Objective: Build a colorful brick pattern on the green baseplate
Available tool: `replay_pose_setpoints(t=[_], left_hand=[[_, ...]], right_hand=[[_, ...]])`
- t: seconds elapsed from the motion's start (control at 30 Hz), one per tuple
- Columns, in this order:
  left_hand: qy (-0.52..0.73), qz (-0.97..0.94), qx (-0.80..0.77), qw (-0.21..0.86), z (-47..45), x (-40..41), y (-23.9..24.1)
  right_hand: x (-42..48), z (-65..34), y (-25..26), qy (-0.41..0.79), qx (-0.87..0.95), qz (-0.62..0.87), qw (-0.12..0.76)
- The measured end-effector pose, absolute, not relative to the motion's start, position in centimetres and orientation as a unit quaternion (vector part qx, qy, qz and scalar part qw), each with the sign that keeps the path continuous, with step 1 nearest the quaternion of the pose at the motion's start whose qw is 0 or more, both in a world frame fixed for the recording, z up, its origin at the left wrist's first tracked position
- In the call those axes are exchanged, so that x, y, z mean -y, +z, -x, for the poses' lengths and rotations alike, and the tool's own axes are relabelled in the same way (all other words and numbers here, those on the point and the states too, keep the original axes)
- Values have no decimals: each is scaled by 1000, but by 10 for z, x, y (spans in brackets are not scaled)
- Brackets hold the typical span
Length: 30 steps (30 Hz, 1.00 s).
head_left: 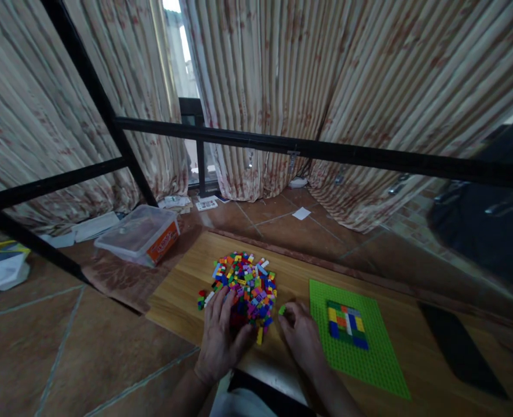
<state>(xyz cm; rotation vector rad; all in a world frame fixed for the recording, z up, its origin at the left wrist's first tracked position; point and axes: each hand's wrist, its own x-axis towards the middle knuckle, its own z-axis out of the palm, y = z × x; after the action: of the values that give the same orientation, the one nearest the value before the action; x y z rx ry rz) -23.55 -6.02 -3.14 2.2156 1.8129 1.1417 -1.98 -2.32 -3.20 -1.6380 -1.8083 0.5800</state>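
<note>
My left hand (222,331) reaches over the near left side of a pile of toy bricks (252,284), with its fingers apart. The pile mixes many colours and lies on a wooden table. Between the thumb and fingers of my right hand (300,333) is a small light green brick (282,310), held just right of the pile. A bright green baseplate (365,370) lies to the right of that hand. On it sits a flat square block of joined bricks (347,325) in blue, yellow, white, orange and dark green.
A dark flat panel (462,350) lies on the table (180,307) at the right. Beyond the left end stands a clear plastic box (137,231) with an orange label. A black metal rail (248,139) crosses in front of the curtains (274,69). Papers lie on the tiled floor.
</note>
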Motion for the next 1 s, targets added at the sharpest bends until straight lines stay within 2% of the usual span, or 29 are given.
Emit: replay_pose_setpoints(t=[0.1, 0.3, 0.5, 1.0], left_hand=[[400, -676, -619, 7, 238, 41, -30], [430, -610, -665, 31, 254, 11, -26], [353, -612, -702, 87, 273, -1, -19], [257, -682, -682, 69, 285, -25, -20]], right_hand=[[27, 13, -33, 230, 681, 616, 323], [31, 11, -40, 229, 677, 594, 368], [32, 10, -47, 231, 680, 594, 363], [30, 18, -38, 226, 670, 591, 388]])
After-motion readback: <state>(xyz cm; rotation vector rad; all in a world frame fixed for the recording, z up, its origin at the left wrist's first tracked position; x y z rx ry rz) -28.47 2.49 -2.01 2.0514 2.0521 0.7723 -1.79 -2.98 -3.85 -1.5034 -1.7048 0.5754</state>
